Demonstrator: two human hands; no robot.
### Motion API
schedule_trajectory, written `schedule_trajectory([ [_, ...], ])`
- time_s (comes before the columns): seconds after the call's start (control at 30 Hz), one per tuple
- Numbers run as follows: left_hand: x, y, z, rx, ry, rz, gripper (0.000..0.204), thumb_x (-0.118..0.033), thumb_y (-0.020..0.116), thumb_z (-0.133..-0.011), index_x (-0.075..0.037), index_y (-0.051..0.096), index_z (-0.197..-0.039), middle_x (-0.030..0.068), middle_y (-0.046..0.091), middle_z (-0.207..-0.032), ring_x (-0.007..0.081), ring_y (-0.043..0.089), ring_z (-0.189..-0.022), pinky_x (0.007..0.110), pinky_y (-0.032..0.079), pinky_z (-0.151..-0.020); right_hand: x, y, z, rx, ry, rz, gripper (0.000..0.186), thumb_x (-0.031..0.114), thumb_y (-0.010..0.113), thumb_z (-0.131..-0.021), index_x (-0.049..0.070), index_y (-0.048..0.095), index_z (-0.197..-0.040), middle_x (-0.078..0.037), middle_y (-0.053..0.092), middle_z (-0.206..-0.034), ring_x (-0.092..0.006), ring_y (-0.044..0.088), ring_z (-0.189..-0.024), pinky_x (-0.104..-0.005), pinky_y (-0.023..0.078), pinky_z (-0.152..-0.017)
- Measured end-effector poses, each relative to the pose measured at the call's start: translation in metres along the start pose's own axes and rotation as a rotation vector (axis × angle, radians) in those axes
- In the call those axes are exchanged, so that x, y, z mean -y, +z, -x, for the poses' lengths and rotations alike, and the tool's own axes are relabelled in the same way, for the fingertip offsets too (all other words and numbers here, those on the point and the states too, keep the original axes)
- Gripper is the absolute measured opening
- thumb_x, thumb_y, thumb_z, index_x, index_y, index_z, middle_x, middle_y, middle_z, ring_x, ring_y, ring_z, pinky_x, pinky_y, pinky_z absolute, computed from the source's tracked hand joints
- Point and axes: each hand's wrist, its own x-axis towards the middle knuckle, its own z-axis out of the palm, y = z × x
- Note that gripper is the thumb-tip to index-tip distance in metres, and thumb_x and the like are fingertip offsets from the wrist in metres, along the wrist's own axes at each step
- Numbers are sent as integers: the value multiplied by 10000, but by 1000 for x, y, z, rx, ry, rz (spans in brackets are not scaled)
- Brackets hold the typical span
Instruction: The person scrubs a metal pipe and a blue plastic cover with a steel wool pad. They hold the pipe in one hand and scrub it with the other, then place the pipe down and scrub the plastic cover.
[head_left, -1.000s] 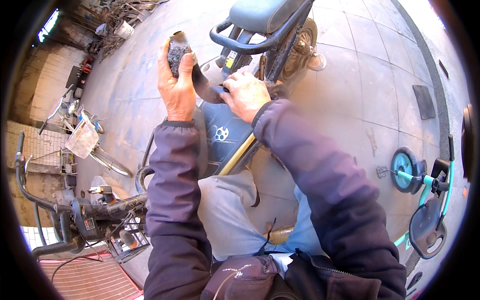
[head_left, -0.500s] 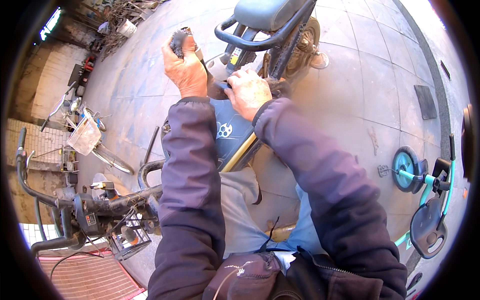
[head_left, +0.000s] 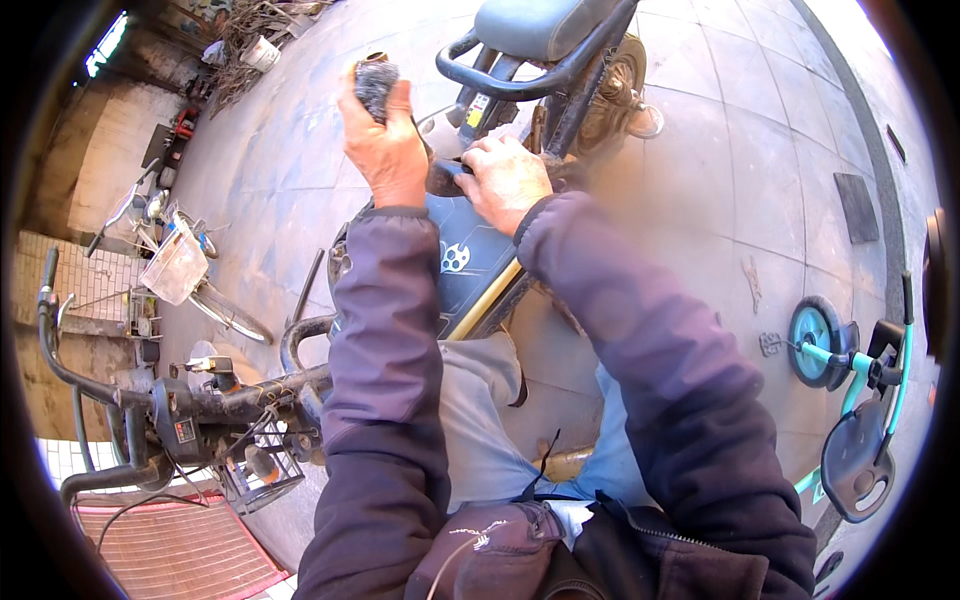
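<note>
The left hand (head_left: 390, 155) grips a rough grey-black piece (head_left: 376, 91) while the right hand (head_left: 507, 180) grasps a dark length (head_left: 443, 179), seemingly positioning; the next move calls for steadiness.

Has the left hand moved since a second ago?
Yes: the left hand has shifted right and up in the picture, relative to the white footboard emblem.

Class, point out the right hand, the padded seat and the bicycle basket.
Right hand (head_left: 508, 184), head view: back of the hand.
Padded seat (head_left: 546, 28), head view: top surface.
Bicycle basket (head_left: 173, 268), head view: outer side.
</note>
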Motion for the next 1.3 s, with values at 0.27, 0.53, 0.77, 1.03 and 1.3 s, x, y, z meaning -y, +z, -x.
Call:
schedule_trajectory([
  [0.27, 26, 13, -31, -187, -241, 104, 205, -189, 655, -950, 3, 582, -957, 96, 677, -894, 168, 633, -607, 299, 528, -556, 8, 1, 0, -8, 21, 70, 224, 234, 683, -838, 50, 706, -962, -82, 667, -1031, -286, 590, -1017, -395, 509, -872],
  [0.53, 24, -24, -7, -63, -432, 707, 385, -244, 641, -959, -20, 525, -1250, 92, 666, -1061, 183, 661, -907, 339, 544, -804, -2, 0, 0, -21, -1, 12, 250, 259, 657, -871, 37, 702, -976, -113, 651, -1037, -310, 578, -1020, -401, 489, -901],
  [0.77, 10, -20, -8, 106, 0, 35, 571, -208, 764, -850, -21, 527, -1335, 130, 649, -1124, 229, 626, -1000, 345, 495, -881, 1, 2, -1, -11, 6, 2, 245, 258, 645, -880, 32, 705, -952, -123, 647, -1029, -316, 572, -1025, -404, 483, -908],
  [1.03, 10, -11, -16, 151, 31, -105, 551, -181, 797, -796, 0, 556, -1257, 151, 665, -1069, 284, 652, -946, 376, 505, -856, 0, 3, -1, -17, -8, -4, 243, 257, 642, -879, 29, 705, -934, -125, 651, -1021, -329, 575, -1029, -422, 493, -898],
  [1.3, 18, 0, -17, 15, 107, -7, 358, -121, 783, -810, -15, 621, -1112, 117, 691, -951, 226, 669, -826, 331, 530, -769, 2, 2, -1, -22, -7, 8, 242, 254, 646, -874, 26, 702, -933, -137, 649, -1012, -338, 577, -1022, -424, 492, -900],
])
